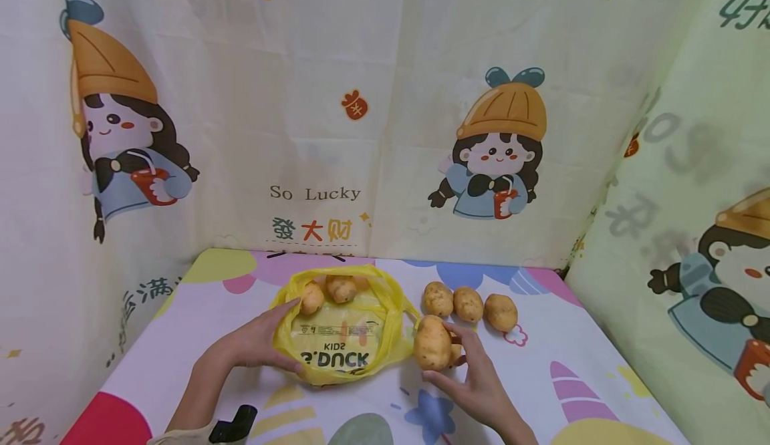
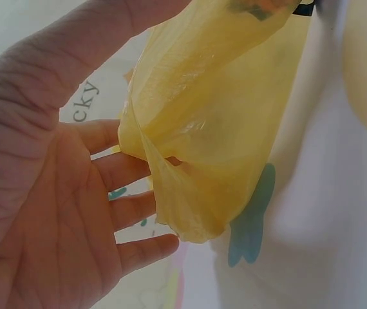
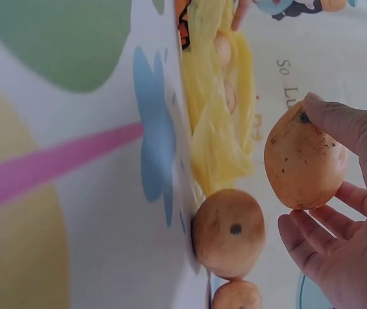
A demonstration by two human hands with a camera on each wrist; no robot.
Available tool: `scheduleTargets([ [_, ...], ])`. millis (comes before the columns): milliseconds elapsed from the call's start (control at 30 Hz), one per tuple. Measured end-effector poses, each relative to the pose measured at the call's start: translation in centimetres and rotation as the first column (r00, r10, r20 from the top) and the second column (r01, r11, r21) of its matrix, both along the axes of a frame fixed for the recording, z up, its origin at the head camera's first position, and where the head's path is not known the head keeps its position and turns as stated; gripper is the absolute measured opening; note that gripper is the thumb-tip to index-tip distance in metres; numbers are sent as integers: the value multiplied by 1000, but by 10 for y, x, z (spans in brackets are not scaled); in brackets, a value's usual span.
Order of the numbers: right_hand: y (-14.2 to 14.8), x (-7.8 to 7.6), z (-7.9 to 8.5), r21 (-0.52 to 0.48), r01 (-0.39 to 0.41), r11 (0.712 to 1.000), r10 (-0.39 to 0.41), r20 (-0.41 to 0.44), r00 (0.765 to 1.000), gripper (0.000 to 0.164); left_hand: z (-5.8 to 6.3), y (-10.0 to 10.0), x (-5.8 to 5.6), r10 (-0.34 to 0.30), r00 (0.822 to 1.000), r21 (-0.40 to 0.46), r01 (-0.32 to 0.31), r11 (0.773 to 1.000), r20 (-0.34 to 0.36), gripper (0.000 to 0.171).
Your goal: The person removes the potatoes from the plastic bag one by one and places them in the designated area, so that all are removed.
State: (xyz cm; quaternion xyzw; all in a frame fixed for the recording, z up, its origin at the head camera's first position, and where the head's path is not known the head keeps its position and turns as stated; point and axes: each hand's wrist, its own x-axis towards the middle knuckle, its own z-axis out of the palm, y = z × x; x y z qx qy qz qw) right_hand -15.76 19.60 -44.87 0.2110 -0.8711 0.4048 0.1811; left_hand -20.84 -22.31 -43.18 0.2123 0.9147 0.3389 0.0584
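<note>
A yellow plastic bag [image 1: 394, 338] lies on the table with its mouth spread wide, dark lettering showing on it. Two potatoes, one at the left [image 1: 311, 300] and one beside it [image 1: 341, 289], are inside near the far rim. My left hand [image 1: 255, 338] spans the bag's left side; in the left wrist view its fingers [image 2: 129, 209] are nearly straight and spread, some tips hidden behind the plastic. My right hand [image 1: 478, 378] grips a potato [image 1: 432, 343] between thumb and fingers, raised just right of the bag. Another potato [image 3: 228, 233] sits on the table, partly hidden behind the held one in the head view.
Three potatoes, a left one [image 1: 438, 299], a middle one [image 1: 468, 305] and a right one [image 1: 501, 313], stand in a row beyond my right hand. A patterned cloth [image 1: 511, 391] covers the table. Printed curtains [image 1: 385, 131] hang behind and at both sides.
</note>
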Motion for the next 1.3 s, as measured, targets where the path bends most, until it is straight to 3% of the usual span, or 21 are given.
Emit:
scheduleTargets([
  [300, 15, 4, 2, 45, 21, 999, -17, -89, 996, 84, 1, 0, 1, 13, 1000, -2, -13, 1000, 24, 126],
  [1067, 52, -3, 6, 109, 137, 985, -122, -135, 983, 84, 2, 0, 1, 8, 1000, 6, -8, 1000, 24, 127],
  [1300, 66, -8, 0, 133, 139, 981, -118, -158, 980, 83, 1, 0, 1, 16, 999, 7, -17, 1000, 33, 126],
])
